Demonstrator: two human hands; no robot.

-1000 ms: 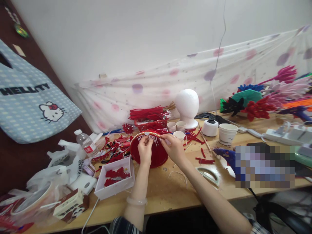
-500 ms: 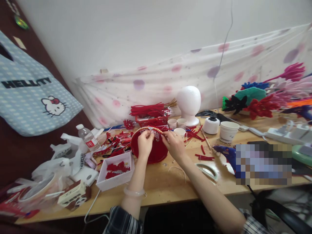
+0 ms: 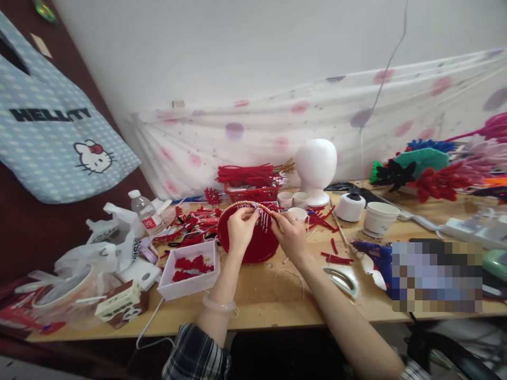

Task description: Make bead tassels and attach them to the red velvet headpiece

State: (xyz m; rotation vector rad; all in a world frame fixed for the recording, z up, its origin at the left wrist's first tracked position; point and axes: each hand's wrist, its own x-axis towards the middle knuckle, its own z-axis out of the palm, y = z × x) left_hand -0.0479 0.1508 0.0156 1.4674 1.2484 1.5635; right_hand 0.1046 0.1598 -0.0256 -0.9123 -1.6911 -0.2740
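A gold beaded headband arches over a round red piece standing on the wooden table. My left hand pinches the top of the headband near a small silver ornament. My right hand grips the headband's right side, where white beaded fringes hang down. Both hands are close together above the red piece.
A white box with red ornaments lies left of my hands. Behind are a red basket of red stems, a white foam head, small cups, a white tub. Water bottle and plastic bags sit left; colourful craft flowers right.
The view has shifted so the scene sits a little further right. My hands have stayed on the headband, and the right hand has slid slightly along its right side.
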